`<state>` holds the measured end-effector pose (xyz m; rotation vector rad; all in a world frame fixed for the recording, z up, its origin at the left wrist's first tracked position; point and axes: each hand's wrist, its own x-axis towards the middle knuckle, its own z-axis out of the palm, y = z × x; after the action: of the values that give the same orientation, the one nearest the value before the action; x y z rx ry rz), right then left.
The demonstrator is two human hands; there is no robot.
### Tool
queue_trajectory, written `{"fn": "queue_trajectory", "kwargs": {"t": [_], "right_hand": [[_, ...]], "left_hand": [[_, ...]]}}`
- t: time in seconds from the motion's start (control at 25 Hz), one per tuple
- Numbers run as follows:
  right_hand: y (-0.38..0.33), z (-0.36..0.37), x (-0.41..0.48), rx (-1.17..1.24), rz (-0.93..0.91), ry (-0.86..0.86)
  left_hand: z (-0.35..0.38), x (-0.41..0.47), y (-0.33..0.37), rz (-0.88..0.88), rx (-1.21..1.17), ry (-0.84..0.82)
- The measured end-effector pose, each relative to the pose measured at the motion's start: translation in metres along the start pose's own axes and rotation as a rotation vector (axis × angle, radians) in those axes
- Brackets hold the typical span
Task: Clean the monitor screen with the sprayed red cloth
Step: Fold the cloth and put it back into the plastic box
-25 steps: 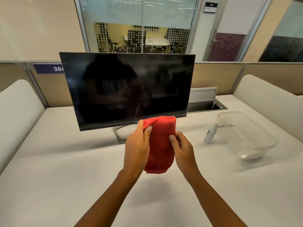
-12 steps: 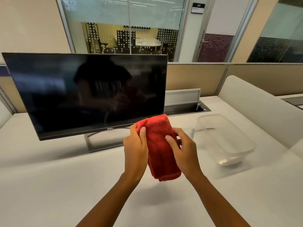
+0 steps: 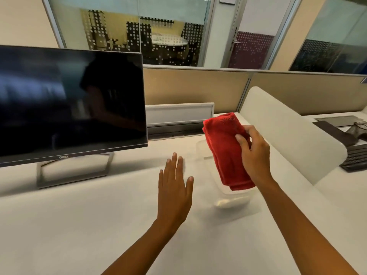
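The right grip is pinching the folded red cloth, its length hanging downward. The Dell monitor screen is standing well off leftward, nearer the left grip, which is holding nothing, fingers straight.

Desk: white, pale rounded dividers at its right.
Monitor: dark, switched off, upright on a silver open-frame stand at left; its left edge is cut off by the frame.
Red cloth: folded, hanging lengthwise, gripped between thumb and fingers of the right hand; well apart from the screen.
Clear plastic container: on the desk, below and behind the cloth, partly hidden.
Left hand: flat, fingers straight, palm down over the desk; contact unclear.
Cable-tray flap: raised, behind the monitor's right edge.
Black keyboard: neighbouring desk, far right.
Beige partition: along the rear.
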<state>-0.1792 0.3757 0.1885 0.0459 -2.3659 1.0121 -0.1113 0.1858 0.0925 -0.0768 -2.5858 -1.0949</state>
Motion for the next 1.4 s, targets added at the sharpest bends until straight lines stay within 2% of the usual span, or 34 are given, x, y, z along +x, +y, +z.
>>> {"fn": "queue_trajectory", "kwargs": {"t": [0.08,0.16,0.36,0.48,0.6,0.84,0.96,1.08,1.12,1.16,1.24,1.32,1.4], "right_hand": [[0.025,-0.002,0.017,-0.137,0.057,-0.032],[0.045,0.001,0.028,-0.24,0.138,-0.152],[0.064,0.026,0.043,-0.311,0.21,-0.431],[0.074,0.043,0.048,-0.247,0.283,-0.515],[0.087,0.054,0.046,-0.35,0.296,-0.574],[0.099,0.066,0.034,-0.687,0.093,-0.695],[0.101,0.07,0.019,-0.855,-0.024,-0.585],[0.1,0.067,0.016,-0.944,-0.263,-0.418],[0.099,0.065,0.017,-0.941,-0.318,-0.418],[0.099,0.064,0.019,-0.909,-0.344,-0.481],[0.102,0.063,0.024,-0.831,-0.348,-0.762],[0.103,0.061,0.034,-0.872,-0.342,-1.094],[0.109,0.061,0.042,-0.95,-0.31,-1.298]], "left_hand": [[0.02,-0.012,-0.004,-0.065,0.007,-0.052],[0.035,-0.023,-0.01,-0.119,0.076,-0.102],[0.053,-0.042,-0.035,-0.202,0.28,-0.148],[0.054,-0.048,-0.046,-0.158,0.309,-0.161],[0.056,-0.051,-0.051,-0.1,0.368,-0.185],[0.06,-0.052,-0.054,-0.099,0.378,-0.18],[0.059,-0.051,-0.056,-0.098,0.401,-0.197],[0.059,-0.05,-0.054,-0.094,0.397,-0.198],[0.06,-0.051,-0.055,-0.096,0.397,-0.203],[0.06,-0.051,-0.055,-0.1,0.396,-0.208],[0.06,-0.05,-0.055,-0.107,0.393,-0.209],[0.06,-0.05,-0.054,-0.111,0.399,-0.221],[0.06,-0.05,-0.054,-0.111,0.416,-0.229]]}}
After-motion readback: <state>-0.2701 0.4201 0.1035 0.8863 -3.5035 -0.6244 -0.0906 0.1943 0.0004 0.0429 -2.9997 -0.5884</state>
